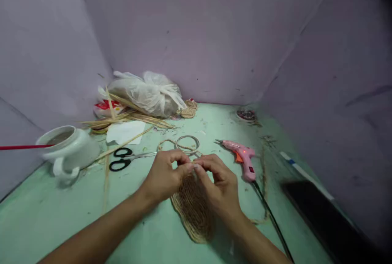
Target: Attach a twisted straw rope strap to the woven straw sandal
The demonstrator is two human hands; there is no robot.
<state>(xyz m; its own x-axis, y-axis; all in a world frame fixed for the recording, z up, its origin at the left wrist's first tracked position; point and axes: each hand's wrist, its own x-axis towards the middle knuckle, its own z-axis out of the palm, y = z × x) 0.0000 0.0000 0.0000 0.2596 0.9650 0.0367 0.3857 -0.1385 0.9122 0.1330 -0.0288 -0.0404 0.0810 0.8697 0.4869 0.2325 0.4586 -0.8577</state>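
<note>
My left hand [167, 174] pinches the far edge of an oval piece of coiled, braided natural-fibre cord [194, 211]. Thumb and fingers of my right hand [219, 180] are closed at the same spot, fingertips meeting those of the left. The coiled piece slants toward me over the table, its right side partly behind my right hand. Just beyond my fingers lies a ring [187, 137], with a loose braided cord curving beside it. Black-handled scissors [125, 159] lie left of my left hand, blade tips hidden behind it. A pink glue gun [240, 153] lies right of my right hand.
At left stands a white mug-like pot [82, 145] with a red stick in it. Dry fibre strips [134, 117], white paper [125, 132] and a knotted plastic bag [150, 92] lie behind. A dark flat object [324, 215] and the glue gun's cable [272, 215] occupy the right.
</note>
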